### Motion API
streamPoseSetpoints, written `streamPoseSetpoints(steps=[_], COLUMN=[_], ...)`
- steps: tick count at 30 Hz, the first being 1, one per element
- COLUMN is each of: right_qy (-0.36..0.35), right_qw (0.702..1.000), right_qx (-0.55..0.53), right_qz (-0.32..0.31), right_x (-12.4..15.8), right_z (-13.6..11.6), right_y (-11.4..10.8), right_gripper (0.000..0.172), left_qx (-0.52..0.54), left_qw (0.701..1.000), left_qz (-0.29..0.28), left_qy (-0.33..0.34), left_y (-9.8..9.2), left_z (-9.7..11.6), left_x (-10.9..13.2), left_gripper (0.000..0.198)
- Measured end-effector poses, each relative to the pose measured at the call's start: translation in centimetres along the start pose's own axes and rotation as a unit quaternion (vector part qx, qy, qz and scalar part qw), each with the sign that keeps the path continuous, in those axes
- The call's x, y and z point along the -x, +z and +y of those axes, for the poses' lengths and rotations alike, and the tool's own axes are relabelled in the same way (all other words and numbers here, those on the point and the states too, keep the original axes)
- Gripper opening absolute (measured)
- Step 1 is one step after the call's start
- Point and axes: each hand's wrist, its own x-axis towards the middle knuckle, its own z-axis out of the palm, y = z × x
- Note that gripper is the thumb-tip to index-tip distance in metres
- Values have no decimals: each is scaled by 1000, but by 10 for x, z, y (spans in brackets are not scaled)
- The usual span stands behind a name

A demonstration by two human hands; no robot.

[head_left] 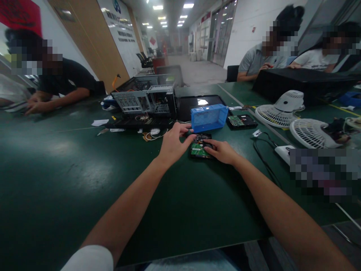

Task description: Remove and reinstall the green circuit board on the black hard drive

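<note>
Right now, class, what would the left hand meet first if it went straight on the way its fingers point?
The left hand would probably meet the blue bin first, just ahead of it, though one view leaves the depth unclear.

The right hand [224, 151] hides part of the hard drive [197, 151] — the bottom edge crops the white sleeve [91, 259].

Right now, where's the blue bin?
Head view, right of centre: the blue bin sits beyond the hard drive at the right hand, left of a second drive.
</note>
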Motion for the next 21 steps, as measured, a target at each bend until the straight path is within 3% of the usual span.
streamPoseSetpoints(steps=[9,14,21], right_qy=[0,1,-4], right_qw=[1000,1000,1000], right_qx=[8,12,11], right_qz=[1,4,1], right_x=[0,0,0], right_z=[0,0,-1], right_y=[-1,0,-1], right_gripper=[54,54,53], left_qx=[-34,-47,64], left_qw=[999,999,995], left_qz=[-14,1,-58], left_qy=[32,15,-43], left_y=[-4,-5,4], left_z=[5,0,-6], left_x=[-2,-4,1], left_gripper=[18,19,31])
